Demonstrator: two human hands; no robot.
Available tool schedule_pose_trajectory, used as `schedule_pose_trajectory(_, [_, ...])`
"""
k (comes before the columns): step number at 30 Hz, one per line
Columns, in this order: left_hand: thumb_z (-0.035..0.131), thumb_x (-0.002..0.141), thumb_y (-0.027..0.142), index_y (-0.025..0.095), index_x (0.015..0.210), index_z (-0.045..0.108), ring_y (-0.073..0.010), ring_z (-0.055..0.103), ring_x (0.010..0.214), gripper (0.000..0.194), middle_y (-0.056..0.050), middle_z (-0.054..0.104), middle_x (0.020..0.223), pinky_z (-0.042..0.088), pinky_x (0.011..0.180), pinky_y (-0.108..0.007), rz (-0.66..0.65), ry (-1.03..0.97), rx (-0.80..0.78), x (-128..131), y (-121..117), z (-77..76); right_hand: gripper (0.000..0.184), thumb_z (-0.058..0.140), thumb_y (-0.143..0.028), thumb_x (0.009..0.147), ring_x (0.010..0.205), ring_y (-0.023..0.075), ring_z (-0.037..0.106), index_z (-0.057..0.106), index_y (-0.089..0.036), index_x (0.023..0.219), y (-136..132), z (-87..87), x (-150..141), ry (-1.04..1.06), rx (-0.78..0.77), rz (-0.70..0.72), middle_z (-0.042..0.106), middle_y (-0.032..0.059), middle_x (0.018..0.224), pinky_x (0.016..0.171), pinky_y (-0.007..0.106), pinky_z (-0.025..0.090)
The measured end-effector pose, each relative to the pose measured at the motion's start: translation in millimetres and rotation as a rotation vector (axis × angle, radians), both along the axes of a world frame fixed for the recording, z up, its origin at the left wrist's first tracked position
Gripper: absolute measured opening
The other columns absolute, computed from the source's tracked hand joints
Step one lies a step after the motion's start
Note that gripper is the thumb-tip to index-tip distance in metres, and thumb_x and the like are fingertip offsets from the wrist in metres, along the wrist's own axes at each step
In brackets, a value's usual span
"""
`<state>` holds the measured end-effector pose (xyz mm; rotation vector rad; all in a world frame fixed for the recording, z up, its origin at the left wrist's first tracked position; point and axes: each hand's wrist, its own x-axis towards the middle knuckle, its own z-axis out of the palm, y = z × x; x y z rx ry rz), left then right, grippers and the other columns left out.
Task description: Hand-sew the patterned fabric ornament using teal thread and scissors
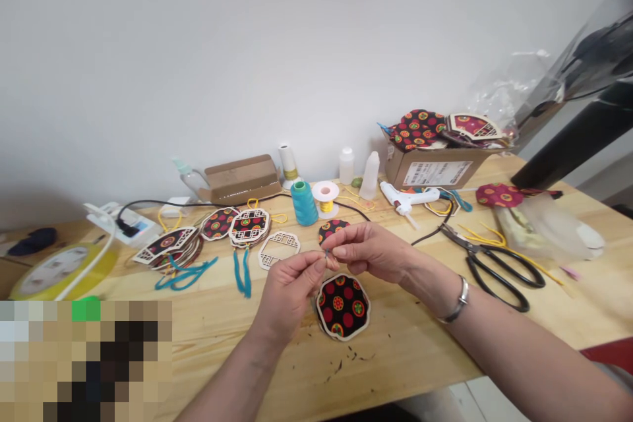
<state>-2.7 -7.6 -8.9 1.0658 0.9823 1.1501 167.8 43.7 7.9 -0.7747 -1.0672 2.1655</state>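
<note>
My left hand (297, 283) and my right hand (370, 254) meet fingertip to fingertip above the table, both pinched closed. A tiny length of blue thread (326, 252) shows between the fingertips; the rest is hidden by my fingers. Just below them lies a scalloped wood-framed pendant (343, 306) with black floral fabric, its left edge near my left hand. Behind my fingers, a round fabric-covered piece (332, 229) is partly covered. To the left of my left hand lies a bare wooden lattice frame (279, 248).
Finished pendants (250, 227) with teal tassels lie left. A teal thread cone (303, 203), yellow cord spool (326, 199) and white glue gun (408, 196) stand or lie behind. Black-handled scissors (497, 264) lie right, a cardboard box (435, 168) back right, a yellow tape roll (101, 267) far left.
</note>
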Motion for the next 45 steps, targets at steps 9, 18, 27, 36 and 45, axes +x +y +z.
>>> schedule_pose_trajectory(9, [0.064, 0.078, 0.032, 0.02, 0.073, 0.075, -0.0125, 0.041, 0.051, 0.016, 0.002, 0.046, 0.048, 0.032, 0.052, -0.024, 0.013, 0.277, 0.12, 1, -3, 6.8, 0.026, 0.081, -0.031, 0.06, 0.049, 0.0052, 0.047, 0.069, -0.013, 0.073, -1, -2.0, -2, -0.047, 0.019, -0.02, 0.062, -0.0002, 0.057, 0.042, 0.016, 0.023])
schedule_pose_trajectory(18, [0.062, 0.078, 0.027, 0.021, 0.072, 0.075, -0.0143, 0.051, 0.059, 0.015, 0.0, 0.06, 0.06, 0.039, 0.06, -0.025, -0.002, 0.343, 0.181, 3, -2, 10.1, 0.026, 0.078, -0.033, 0.063, 0.05, 0.0053, 0.046, 0.063, -0.013, 0.07, -1, -3.6, -2, -0.089, 0.087, 0.002, 0.06, -0.0012, 0.057, 0.043, 0.016, 0.026])
schedule_pose_trajectory(27, [0.064, 0.077, 0.026, 0.02, 0.073, 0.075, -0.019, 0.061, 0.076, 0.013, -0.004, 0.072, 0.078, 0.045, 0.073, -0.027, 0.015, 0.29, 0.149, 3, -2, 11.7, 0.029, 0.08, -0.032, 0.058, 0.048, 0.0035, 0.039, 0.061, -0.013, 0.068, -1, -1.8, -4, -0.088, 0.092, -0.147, 0.053, -0.0041, 0.057, 0.044, 0.017, 0.025])
schedule_pose_trajectory(36, [0.063, 0.079, 0.027, 0.02, 0.073, 0.074, -0.0159, 0.06, 0.072, 0.014, -0.002, 0.071, 0.075, 0.045, 0.069, -0.024, -0.004, 0.294, 0.143, 3, -1, 11.2, 0.028, 0.081, -0.032, 0.056, 0.05, 0.0043, 0.039, 0.062, -0.013, 0.066, -2, -2.6, -5, -0.087, 0.139, -0.193, 0.053, -0.0034, 0.06, 0.046, 0.019, 0.026])
schedule_pose_trajectory(45, [0.068, 0.076, 0.033, 0.019, 0.082, 0.075, -0.0049, 0.031, 0.046, 0.017, 0.006, 0.044, 0.048, 0.025, 0.044, -0.017, 0.108, 0.046, -0.031, 1, 2, -3.2, 0.025, 0.078, -0.034, 0.061, 0.06, 0.0098, 0.052, 0.062, -0.015, 0.065, -2, -2.1, -5, -0.077, 0.247, -0.182, 0.061, -0.0002, 0.064, 0.058, 0.025, 0.034])
